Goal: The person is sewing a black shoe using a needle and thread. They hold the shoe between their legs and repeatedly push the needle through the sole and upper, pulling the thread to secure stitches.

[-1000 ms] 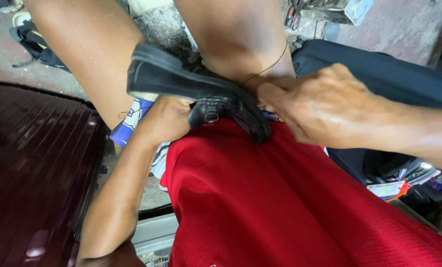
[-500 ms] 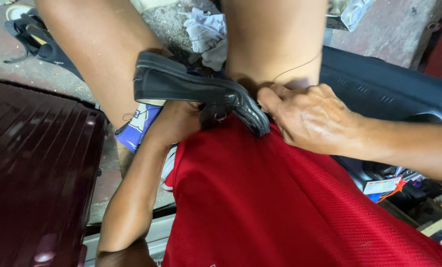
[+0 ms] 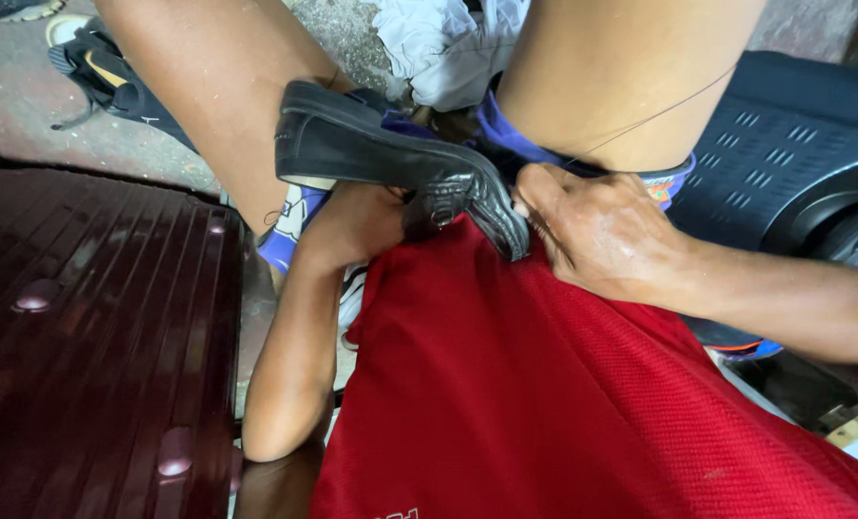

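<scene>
Two hands of mine meet at one black shoe above my lap; nearest to me my red shirt (image 3: 563,404) fills the lower part of the view, and beside it on my left lies a dark maroon ribbed panel (image 3: 93,336); my left forearm rises from below past the shirt's edge, and my left hand (image 3: 357,226) sits under the black shoe (image 3: 391,159), curled up against its underside to hold it, though the shoe hides the fingers and I cannot tell just how they close; the shoe lies on its side between my knees, heel to my left and toe to my right, with a small metal buckle showing near the toe end; my right hand (image 3: 597,231) comes in from the right with its fingers pressed together, pinching at the toe edge of the shoe where the sole meets the upper; a thin thread (image 3: 660,113) runs up from that hand across my right thigh; beyond the shoe, between my bare legs, lies a crumpled pale cloth (image 3: 439,43); to the right stands a dark blue plastic piece with slots (image 3: 775,163); far off on the left a dark sandal (image 3: 102,72) lies on the concrete floor (image 3: 25,115).
</scene>
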